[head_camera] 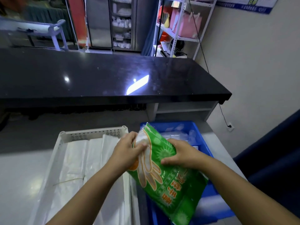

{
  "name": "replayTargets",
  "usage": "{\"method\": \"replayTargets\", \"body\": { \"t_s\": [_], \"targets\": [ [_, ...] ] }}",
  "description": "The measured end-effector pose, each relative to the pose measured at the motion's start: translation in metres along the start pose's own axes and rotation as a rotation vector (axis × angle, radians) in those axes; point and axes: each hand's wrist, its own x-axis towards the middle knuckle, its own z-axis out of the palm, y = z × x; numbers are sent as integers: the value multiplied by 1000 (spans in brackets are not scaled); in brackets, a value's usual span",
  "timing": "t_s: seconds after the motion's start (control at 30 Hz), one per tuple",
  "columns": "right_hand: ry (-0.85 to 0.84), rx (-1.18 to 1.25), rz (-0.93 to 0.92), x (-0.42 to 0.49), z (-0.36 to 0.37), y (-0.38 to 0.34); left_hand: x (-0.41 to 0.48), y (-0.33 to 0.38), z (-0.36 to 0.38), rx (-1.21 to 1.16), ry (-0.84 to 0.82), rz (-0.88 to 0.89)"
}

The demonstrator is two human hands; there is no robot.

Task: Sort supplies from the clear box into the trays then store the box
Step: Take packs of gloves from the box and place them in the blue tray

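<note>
Nearest the camera, a green glove pack [167, 174] was held tilted between both hands, over the near-left part of the blue tray [178, 124] and overlapping the gap beside the white tray [90, 133].

- Left hand [128, 151]: the pack's upper left edge was gripped, fingers curled together over the pale top of the wrapper.
- Right hand [180, 153]: laid on the pack's face, fingers bent over its right side, thumb stretched leftward across the print.
- White tray: folded white plastic bags [76, 159] were laid flat in it.
- Blue tray: clear-wrapped items [180, 135] were seen at its far end, partly hidden by the pack.
- Beyond: a glossy black counter [113, 75]; further off, metal shelving [178, 30].
- The clear box was not in view.

Step judged: sorting, with this pack being carried to a tray, probably the blue one. The next move would call for the pack to be levelled, lowered into free space in the tray without crushing the wrapped items, and both grips released.
</note>
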Motion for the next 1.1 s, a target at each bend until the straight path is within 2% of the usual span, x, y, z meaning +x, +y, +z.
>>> {"method": "replayTargets", "body": {
  "t_s": [0.07, 0.17, 0.23, 0.3, 0.47, 0.57, 0.67, 0.77, 0.97, 1.1],
  "targets": [
    [61, -53, -11, -1, -24, -1, 12, 6, 9, -9, 11, 68],
    [222, -395, -24, -6, -71, -2, 33, 11, 25, -75, 35, 116],
    [361, -637, -65, -8, -106, 3, 50, 11, 37, 12, 88, 119],
    [451, -740, -81, -8, -141, 13, 67, 10, 54, 185, 81, 106],
    [469, -654, -81, 3, -198, 51, 103, 7, 111, 644, -166, 121],
    [436, -675, -122, 19, -211, 72, 122, 7, 140, 740, -319, 45],
    [407, -646, -164, 34, -220, 91, 136, 4, 162, 822, -398, -24],
    [382, -632, -177, 44, -226, 103, 142, 1, 171, 836, -421, -100],
    [398, -658, -173, 49, -229, 113, 147, 3, 176, 945, -403, -131],
    [436, -647, -161, 41, -227, 116, 147, -2, 176, 997, -353, -52]
  ]
}}
